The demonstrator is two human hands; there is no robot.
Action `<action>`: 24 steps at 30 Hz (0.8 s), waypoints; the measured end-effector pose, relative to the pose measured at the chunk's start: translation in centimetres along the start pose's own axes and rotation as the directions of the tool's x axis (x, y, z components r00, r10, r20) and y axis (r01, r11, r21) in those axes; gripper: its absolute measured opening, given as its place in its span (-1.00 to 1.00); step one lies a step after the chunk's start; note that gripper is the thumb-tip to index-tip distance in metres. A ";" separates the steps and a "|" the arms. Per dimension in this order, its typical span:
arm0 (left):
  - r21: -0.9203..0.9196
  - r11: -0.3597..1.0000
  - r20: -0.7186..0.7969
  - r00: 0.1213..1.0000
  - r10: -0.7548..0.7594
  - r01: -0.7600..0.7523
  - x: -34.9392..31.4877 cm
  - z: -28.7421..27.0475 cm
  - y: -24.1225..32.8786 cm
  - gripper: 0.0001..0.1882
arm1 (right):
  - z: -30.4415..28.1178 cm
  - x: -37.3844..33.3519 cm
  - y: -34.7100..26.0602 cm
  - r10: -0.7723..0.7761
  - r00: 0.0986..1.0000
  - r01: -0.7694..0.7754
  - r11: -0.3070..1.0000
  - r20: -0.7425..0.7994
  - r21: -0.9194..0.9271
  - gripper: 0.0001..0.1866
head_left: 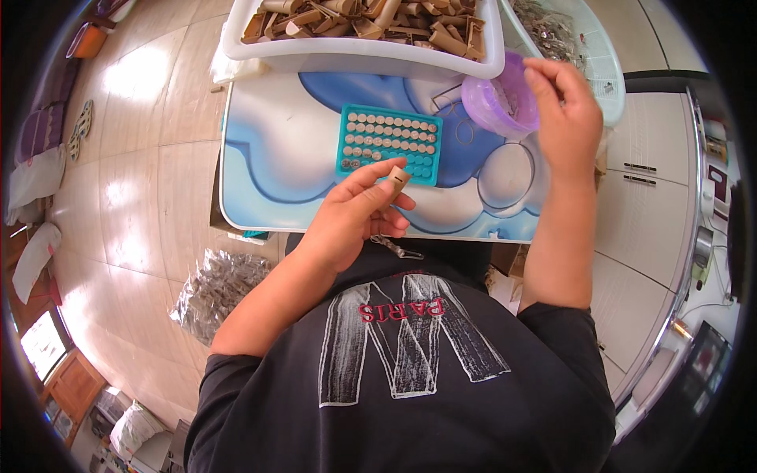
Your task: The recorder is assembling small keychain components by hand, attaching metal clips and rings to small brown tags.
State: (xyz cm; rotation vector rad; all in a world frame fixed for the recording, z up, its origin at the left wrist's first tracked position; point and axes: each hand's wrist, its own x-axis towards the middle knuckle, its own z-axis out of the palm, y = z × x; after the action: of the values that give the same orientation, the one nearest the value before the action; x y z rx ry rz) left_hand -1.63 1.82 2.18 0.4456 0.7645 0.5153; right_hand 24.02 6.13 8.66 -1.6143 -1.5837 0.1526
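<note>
Between the thumb and fingers of my left hand (pixel 341 211) is a small tan tube-shaped piece (pixel 400 178) with a dark slit in its side. This hand is over the near edge of a teal tray (pixel 342 142), which holds rows of small round light discs (pixel 390 132). A few slots at the tray's near right show bare teal. My right hand (pixel 569 114) is raised beside a purple basket (pixel 477 106), with thumb and forefinger bent together. Whatever is in that pinch, if anything, is too small to make out. Small pale bits lie inside the basket.
A white bin (pixel 359 51) full of brown curved pieces (pixel 378 20) stands on the table's (pixel 268 142) far side. Right of it, a pale green basket (pixel 603 59) holds small wrapped items. On the floor at left lies a clear bag (pixel 217 288) of pieces. White cabinets (pixel 643 205) line the right.
</note>
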 end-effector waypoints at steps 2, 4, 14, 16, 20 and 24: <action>-0.047 0.999 0.024 1.000 -0.016 0.017 0.1 -0.2 0.1 -0.60 | -0.8 1.5 1.2 0.006 0.996 0.008 0.987 0.089 -0.159 -0.89; -0.064 0.998 0.015 1.000 -0.011 0.012 0.1 -0.6 -0.1 -0.61 | -0.9 2.6 2.5 0.085 0.955 0.020 0.938 0.285 -0.347 -0.83; -0.006 0.999 -0.026 0.998 0.053 -0.054 0.3 -0.2 -0.7 -0.64 | 4.5 2.8 4.5 0.379 0.829 -0.052 0.784 0.410 -0.618 -0.78; -0.001 0.998 -0.042 0.998 0.056 -0.056 0.2 -0.1 -0.7 -0.65 | 4.1 3.0 4.5 0.358 0.801 0.046 0.762 0.480 -0.646 -0.71; 0.006 0.998 -0.066 0.996 0.057 -0.056 0.2 -0.1 -0.5 -0.65 | 1.5 3.2 4.8 0.317 0.759 0.046 0.845 0.568 -0.533 -0.71; -0.079 0.996 -0.051 0.998 0.043 -0.047 0.3 -0.5 -0.5 -0.67 | 0.1 2.6 3.8 0.409 0.807 -0.273 0.898 0.425 -0.346 -0.70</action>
State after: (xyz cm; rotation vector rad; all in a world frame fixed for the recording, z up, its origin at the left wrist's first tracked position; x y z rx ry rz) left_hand -1.64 1.67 1.39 0.3772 0.7799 0.5985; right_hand 27.34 9.05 7.37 -2.2054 -1.7140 0.6096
